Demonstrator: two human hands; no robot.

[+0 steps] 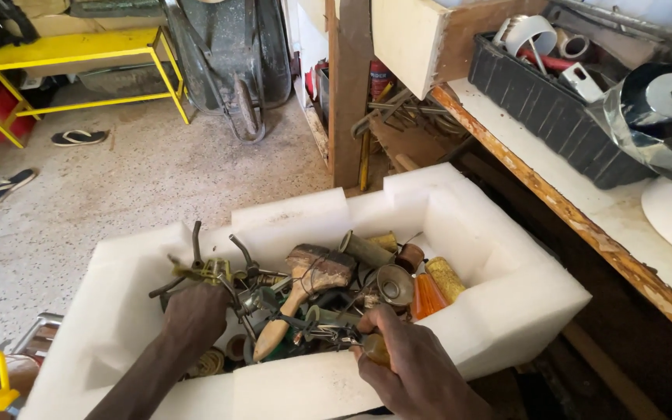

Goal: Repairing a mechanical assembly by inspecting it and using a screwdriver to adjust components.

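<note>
Reaching down into a white foam box full of old hardware, both hands work among the jumble in the one head view. The left hand is sunk into the left part of the heap, its back turned up and its fingers curled down into a tangle of bent metal rods and brass-coloured fittings; the fingertips are hidden in the pile, so whether they pinch a single piece cannot be told. The rods stick up just beyond the knuckles, touching the hand. The right hand lies at the near wall of the box, fingers bent and pressed together around a small dark brownish piece that shows at the thumb side, with a knot of thin wire parts just beside the fingertips. Between the two hands lies a worn paintbrush with a pale wooden handle pointing toward the near wall, its dark bristle head toward the far side. Past the right hand sit a round metal funnel-shaped cup, an orange translucent piece, a yellowish ribbed cylinder and a greenish tube. To the right runs a workbench carrying a black crate of odds and ends. On the speckled floor to the left stand a yellow metal frame and two sandals.
</note>
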